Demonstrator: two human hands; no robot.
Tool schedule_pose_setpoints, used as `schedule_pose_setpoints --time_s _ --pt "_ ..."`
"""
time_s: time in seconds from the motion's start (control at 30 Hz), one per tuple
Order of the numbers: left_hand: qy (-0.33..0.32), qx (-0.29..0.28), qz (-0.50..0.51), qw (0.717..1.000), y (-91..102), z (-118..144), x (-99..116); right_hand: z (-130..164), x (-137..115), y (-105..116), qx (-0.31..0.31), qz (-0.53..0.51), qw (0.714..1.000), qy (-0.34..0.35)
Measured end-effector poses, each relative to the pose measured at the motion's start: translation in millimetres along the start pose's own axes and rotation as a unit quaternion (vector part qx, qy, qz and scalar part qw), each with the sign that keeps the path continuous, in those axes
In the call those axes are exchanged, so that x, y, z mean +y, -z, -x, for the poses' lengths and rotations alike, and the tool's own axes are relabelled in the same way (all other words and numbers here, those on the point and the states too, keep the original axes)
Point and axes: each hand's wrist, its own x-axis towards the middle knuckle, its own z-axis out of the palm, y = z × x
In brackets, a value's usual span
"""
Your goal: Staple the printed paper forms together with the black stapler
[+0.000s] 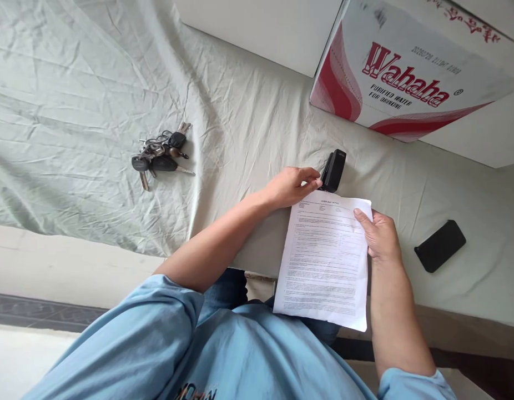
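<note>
Print on the white printed paper sheet (326,261) is too small to read; its lower edge overhangs the wrinkled pale cloth-covered table (94,83). Left hand (292,186), fingers curled, pinches the sheet's top corner, touching the small black stapler (333,170) (contact partly hidden). Right hand (379,236) grips the sheet's right edge, thumb on top.

A wrinkled pale sheet (94,72) covers the bed, evenly lit. At far right stands a white cardboard box (411,72). Pale floor (15,355) with a dark strip lies near left.
</note>
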Motion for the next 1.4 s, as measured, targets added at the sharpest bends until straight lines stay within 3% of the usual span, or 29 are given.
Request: schedule_pose_setpoints --time_s 0.1,0.3,0.47,0.6,0.77,0.93,1.13,1.3,1.4 --pt "0.017 -0.012 -0.004 1.000 -1.3 1 4 -4 1 4 0.034 0.013 0.999 0.017" --pt "0.080 0.031 -0.106 0.991 -10.6 0 8 -11 4 17 0.068 0.051 0.996 0.038" --pt "-0.011 0.060 -0.157 0.986 -16.4 3 0 -15 8 29 0.086 0.083 0.992 0.044" --pt "-0.075 0.051 -0.214 0.973 -17.4 2 -12 -17 13 36 0.092 0.087 0.991 0.052" --pt "-0.092 0.048 -0.252 0.962 -16.4 2 -19 -19 19 40 0.097 0.083 0.990 0.051" --pt "-0.095 0.029 -0.278 0.955 -17.5 6 -13 -21 23 42 0.096 0.082 0.990 0.062" --pt "-0.077 0.033 -0.225 0.971 -21.7 2 -16 -13 23 38 0.087 0.014 0.993 0.075" --pt "-0.146 0.082 -0.046 0.985 -16.0 -6 -32 21 29 48 0.054 0.001 0.993 0.107" --pt "-0.118 0.109 0.078 0.984 -8.5 -7 -30 38 28 55 0.044 -0.021 0.993 0.111"
